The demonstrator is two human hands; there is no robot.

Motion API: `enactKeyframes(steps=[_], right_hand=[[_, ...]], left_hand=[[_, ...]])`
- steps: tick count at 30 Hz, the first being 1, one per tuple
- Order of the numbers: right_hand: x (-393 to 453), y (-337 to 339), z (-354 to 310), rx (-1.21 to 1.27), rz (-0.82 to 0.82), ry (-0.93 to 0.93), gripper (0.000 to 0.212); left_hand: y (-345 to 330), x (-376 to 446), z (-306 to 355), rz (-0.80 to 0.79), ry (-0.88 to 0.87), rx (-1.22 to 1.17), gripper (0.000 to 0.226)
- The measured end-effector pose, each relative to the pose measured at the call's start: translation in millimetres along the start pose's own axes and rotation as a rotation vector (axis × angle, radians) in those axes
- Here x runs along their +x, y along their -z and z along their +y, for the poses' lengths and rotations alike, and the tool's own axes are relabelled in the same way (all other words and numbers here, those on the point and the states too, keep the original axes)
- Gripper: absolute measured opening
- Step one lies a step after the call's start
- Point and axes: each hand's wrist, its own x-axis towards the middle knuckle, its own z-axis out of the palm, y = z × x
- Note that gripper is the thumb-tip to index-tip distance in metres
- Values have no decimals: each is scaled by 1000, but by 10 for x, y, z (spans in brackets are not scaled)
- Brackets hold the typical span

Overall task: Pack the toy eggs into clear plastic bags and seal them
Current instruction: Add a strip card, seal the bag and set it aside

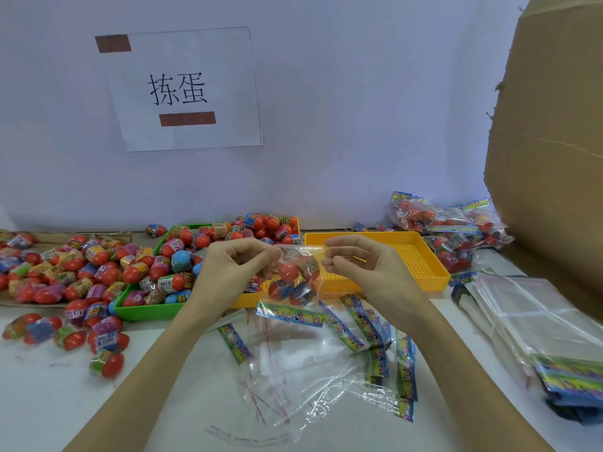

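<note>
A clear plastic bag with several red toy eggs inside hangs above the table between my hands. My left hand pinches the bag's top left edge. My right hand pinches the top right edge, fingers curled over the flap. Loose toy eggs in coloured wrappers are heaped on the table's left side and fill a green tray. Empty clear bags with colourful header strips lie on the table below my hands.
A yellow perforated tray sits behind the held bag. Packed bags of eggs pile up at the back right. A stack of unused bags lies at the right, beside a tall cardboard box. A paper sign hangs on the wall.
</note>
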Motion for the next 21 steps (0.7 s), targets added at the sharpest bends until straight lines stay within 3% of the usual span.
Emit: enactKeyframes(steps=[4,7,10,12,17,21], right_hand=[[9,-53,-6,0,144,2,19],[14,-72,8,33,184,-18,43],[5,-113,-37,147,0,-255,75],[7,-115,-50,217,-34,-348,83],[-4,-70,-53,193,50,-309,48],[-10,-86,-37,172,68,-187,37]], left_hand=[[-18,11,33,78,-27,-32,14],[-83,-5,112,158,-126,-43,11],[-157,-44,166,117,-457,198,9],[-205,-63,165,44,-635,342,12],[-293,-107,83,-130,-716,501,19],[-233,-111,45,-178,-538,432,19]])
